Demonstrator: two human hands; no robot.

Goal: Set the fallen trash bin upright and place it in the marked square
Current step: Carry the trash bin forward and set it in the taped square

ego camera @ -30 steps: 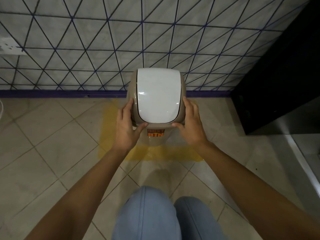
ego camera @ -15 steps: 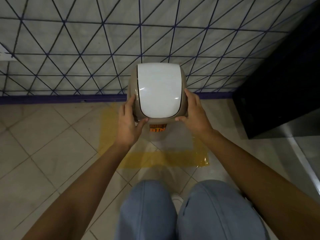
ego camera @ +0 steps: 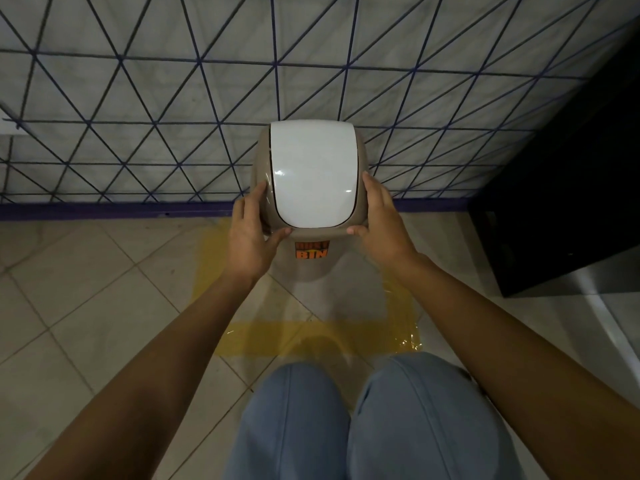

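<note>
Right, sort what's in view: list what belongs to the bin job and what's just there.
Part of the job:
- trash bin, upright, white lid on top
- yellow taped square on the floor
- left hand and right hand, gripping the bin's sides

Just there:
- black cabinet at right
- tiled wall behind

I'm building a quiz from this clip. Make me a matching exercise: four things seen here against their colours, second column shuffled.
Column one:
1. bin lid
2. bin label
3. marked square
4. cabinet

Column two:
A. black
B. yellow
C. white
D. orange

Pairs: 1-C, 2-D, 3-B, 4-A
</note>
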